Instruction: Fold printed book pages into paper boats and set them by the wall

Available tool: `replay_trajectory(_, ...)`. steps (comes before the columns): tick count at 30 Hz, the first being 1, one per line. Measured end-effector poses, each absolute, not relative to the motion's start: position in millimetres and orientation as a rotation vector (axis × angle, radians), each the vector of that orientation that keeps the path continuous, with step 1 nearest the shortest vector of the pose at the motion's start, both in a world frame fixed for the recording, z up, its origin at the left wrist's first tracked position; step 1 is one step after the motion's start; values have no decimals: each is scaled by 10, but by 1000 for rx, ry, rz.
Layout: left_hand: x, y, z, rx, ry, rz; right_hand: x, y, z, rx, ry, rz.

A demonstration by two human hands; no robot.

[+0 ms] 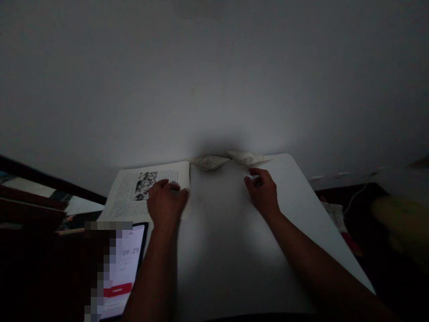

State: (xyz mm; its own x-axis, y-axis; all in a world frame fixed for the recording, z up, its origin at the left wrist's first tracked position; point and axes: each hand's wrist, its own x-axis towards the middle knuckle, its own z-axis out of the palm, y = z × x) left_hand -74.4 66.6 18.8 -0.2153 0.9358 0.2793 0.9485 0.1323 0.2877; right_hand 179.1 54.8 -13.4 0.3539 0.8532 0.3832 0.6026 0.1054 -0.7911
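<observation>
My left hand point(166, 203) rests palm down on the right edge of an open printed book point(134, 197), its fingers curled over the page near a black-and-white picture. My right hand point(263, 190) lies on the white table point(228, 232), fingers loosely bent and apart, with nothing in them. Just beyond its fingertips sits a folded paper boat point(248, 158). A second paper boat point(208, 162) stands to the left of the first, by the book's top corner. Both boats touch the wall.
A tablet point(125, 268) with a lit screen showing a timer lies at the near left, partly blurred. A grey wall rises right behind the table. Cables and dark clutter lie on the floor to the right.
</observation>
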Motion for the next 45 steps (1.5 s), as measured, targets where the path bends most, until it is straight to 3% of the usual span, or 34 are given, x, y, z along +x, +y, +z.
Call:
replay_trajectory(24,-689,682,113,-1926,-2297,-733,1799,534,-136,-1552,-1327,353)
replay_trajectory(35,-713,626,238,-1781,-2262,-1353,1769,514,-174,-1475,-1245,431)
replay_trajectory(40,-586,504,273,-2045,-2119,-1574,1680,430,-160,-1317,-1275,656)
replay_trajectory(45,-334,298,302,-2318,-2047,-1614,1545,421,-78,-969,-1313,1202)
